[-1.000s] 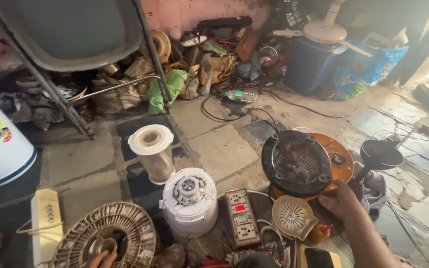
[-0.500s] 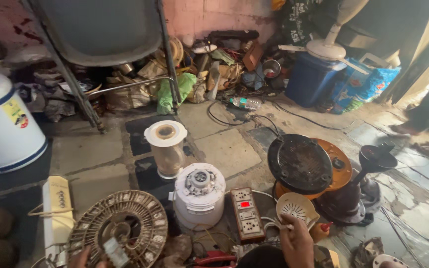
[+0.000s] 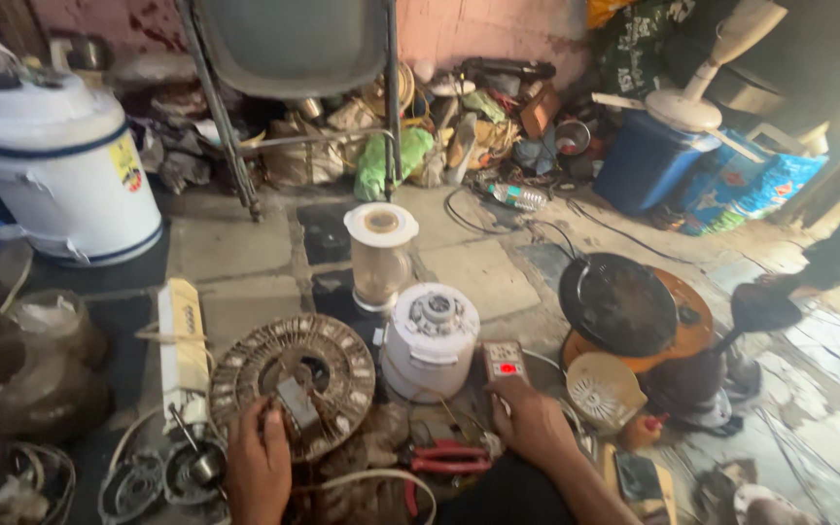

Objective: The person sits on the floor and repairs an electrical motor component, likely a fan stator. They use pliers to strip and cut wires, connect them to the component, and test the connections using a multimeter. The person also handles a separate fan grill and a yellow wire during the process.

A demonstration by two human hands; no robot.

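Note:
My left hand (image 3: 257,469) rests on the near edge of a round wound motor stator (image 3: 292,377), fingers closed on a small metal part at its middle. My right hand (image 3: 534,423) lies on a white power strip (image 3: 505,361) with a lit red switch, fingers pressed on its near end. A white mixer base (image 3: 430,340) stands between the two hands, with a clear blender jar (image 3: 380,255) just behind it. Red-handled pliers (image 3: 447,457) lie on the floor near my right wrist.
A large white drum with a blue band (image 3: 63,167) stands at the left, a chair frame (image 3: 294,68) behind. Right of the strip are a black pan on an orange base (image 3: 624,306), a cream fan cover (image 3: 603,391) and a blue cooler (image 3: 648,160). Clutter lines the wall.
My right hand has moved left from the cream fan cover onto the power strip. My left hand has come further onto the stator. The view has shifted left and closer.

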